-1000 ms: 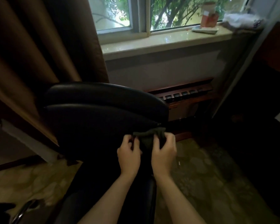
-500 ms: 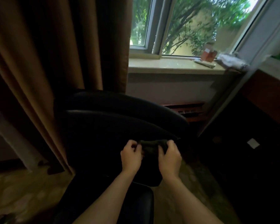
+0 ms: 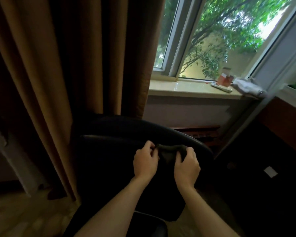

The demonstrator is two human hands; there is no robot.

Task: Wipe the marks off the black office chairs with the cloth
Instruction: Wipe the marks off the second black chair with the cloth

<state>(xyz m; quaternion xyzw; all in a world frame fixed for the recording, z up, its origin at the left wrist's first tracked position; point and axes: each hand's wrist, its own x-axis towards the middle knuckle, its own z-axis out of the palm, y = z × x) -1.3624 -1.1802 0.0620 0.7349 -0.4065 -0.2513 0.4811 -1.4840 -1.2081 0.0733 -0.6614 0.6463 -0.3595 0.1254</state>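
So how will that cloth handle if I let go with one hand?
Probably floppy: the cloth sags between the left hand and right hand. It looks light and bunches easily, so it would likely hang limp against the chair.

I am counting two hands of mine, my left hand [image 3: 146, 161] and my right hand [image 3: 187, 165], both gripping one dark cloth [image 3: 170, 147]. One black office chair [image 3: 109, 151] is standing under them. Beyond the chair, one brown curtain [image 3: 67, 65] is hanging and one windowsill [image 3: 186, 88] is carrying three things: one red box [image 3: 225, 80], one flat white item [image 3: 221, 88], one crumpled white bundle [image 3: 248, 86].
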